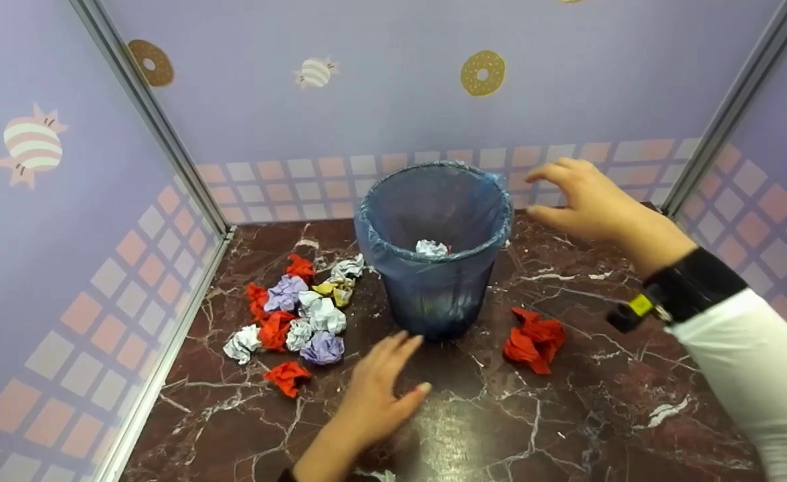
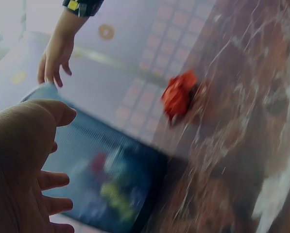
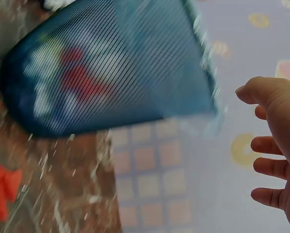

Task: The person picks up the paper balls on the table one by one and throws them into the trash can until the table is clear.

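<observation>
1. My left hand (image 1: 380,391) is low over the table (image 1: 601,415), just in front of the bin (image 1: 433,248). The fingers are straight and spread a little. They point up toward the bin. It holds nothing.
2. My right hand (image 1: 587,197) is up in the air, to the right of the bin's top edge. The fingers are spread wide and bent a bit, with the thumb below them. It holds nothing and does not touch the bin.
3. My right arm comes in from the right side, in a white sleeve (image 1: 761,375). A black band (image 1: 684,288) sits on the wrist.
4. The bin stands upright in the middle of the table. It has a blue bag (image 1: 500,184) in it. A white paper ball (image 1: 431,248) lies inside.
5. A red paper ball (image 1: 534,340) lies on the table, just right of the bin and near my left hand.
6. A pile of paper balls (image 1: 300,314) lies left of the bin. They are red, white, purple and yellow.
7. From my wrists the pictures are blurry, but both show spread, empty fingers.
</observation>
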A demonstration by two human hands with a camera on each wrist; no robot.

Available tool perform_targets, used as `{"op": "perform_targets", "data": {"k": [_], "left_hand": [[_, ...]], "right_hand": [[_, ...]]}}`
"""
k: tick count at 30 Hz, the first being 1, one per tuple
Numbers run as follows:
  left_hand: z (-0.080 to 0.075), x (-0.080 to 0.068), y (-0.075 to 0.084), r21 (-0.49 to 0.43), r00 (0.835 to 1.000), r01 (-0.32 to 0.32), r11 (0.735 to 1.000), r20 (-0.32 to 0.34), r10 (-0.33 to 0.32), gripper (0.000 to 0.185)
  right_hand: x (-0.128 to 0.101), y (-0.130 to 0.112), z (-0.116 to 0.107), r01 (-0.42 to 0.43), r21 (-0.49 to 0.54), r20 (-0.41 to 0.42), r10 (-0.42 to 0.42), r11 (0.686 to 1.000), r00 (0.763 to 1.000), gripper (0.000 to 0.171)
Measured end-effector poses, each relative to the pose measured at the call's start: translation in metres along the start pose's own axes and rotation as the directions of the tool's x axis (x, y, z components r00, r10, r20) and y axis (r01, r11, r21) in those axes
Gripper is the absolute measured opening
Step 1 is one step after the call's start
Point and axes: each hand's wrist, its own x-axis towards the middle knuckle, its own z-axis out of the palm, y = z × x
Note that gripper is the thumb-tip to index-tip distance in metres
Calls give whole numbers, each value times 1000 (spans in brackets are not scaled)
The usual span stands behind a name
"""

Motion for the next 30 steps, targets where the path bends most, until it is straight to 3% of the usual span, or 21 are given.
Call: {"op": "perform_targets", "data": {"k": [7, 13, 18, 24, 30], "left_hand": [[25, 6, 28, 47, 988, -118, 992, 106, 113, 70], [49, 4, 45, 45, 960, -217, 975, 191, 205, 69], [65, 0, 51, 27, 936, -297, 954, 206, 285, 70], [75, -3, 52, 31, 912, -363, 931, 217, 349, 69], [78, -3, 50, 31, 906, -378, 925, 216, 363, 67]], "right_hand": [[-44, 35, 23, -137, -53, 90, 142, 989, 986, 54], [-71, 51, 66, -211, 1, 151, 208, 977, 966, 49], [-89, 54, 105, -269, 45, 207, 255, 962, 945, 51], [-105, 57, 144, -181, 28, 234, 170, 983, 957, 62], [-115, 57, 172, -152, 58, 278, 130, 987, 952, 65]]}}
